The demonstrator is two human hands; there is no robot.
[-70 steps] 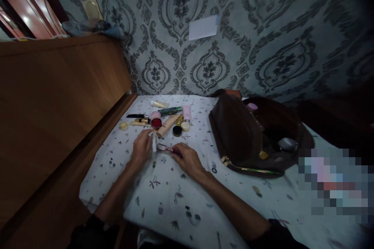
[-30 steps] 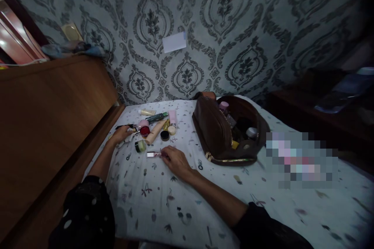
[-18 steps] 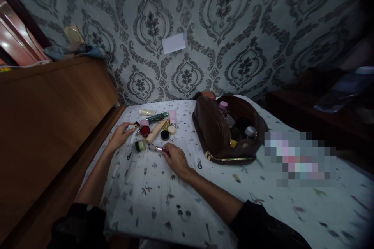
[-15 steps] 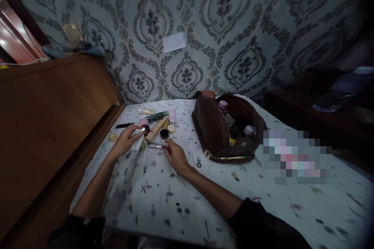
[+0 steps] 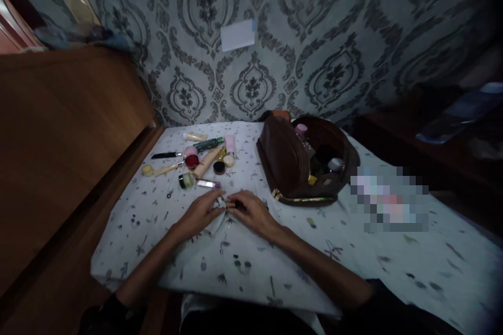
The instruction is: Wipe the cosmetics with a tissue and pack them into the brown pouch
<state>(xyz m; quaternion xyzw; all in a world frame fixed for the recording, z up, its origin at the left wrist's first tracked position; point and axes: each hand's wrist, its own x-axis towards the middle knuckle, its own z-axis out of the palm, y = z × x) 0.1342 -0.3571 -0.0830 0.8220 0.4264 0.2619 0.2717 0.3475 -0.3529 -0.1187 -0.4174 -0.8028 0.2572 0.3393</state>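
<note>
Far left: wooden headboard panel along the bed edge. Printed bedsheet covers the surface.

Upper left of sheet, a cluster of cosmetics: small yellow round piece at the left end; black pencil-like stick above it; red-lidded jar; beige tube lying diagonally; green tube; pink tube; black round pot; cream round pot. Nearer the person, a green-capped jar on its side, touching or just beside a pink-and-clear lip-gloss tube lying flat.

Centre: left hand and right hand rest on the sheet, fingertips meeting. Between them a small object, pale with a dark part, too dim to identify. Left fingers curled together, pinched at it; right fingers likewise closed around its right end. The object sits just near of the lip-gloss tube and left of the bag.

Right of centre: brown cosmetic bag, open, gold zipper edge toward the person, with small containers inside. Patterned wallpaper behind, a white paper note stuck on it.
</note>
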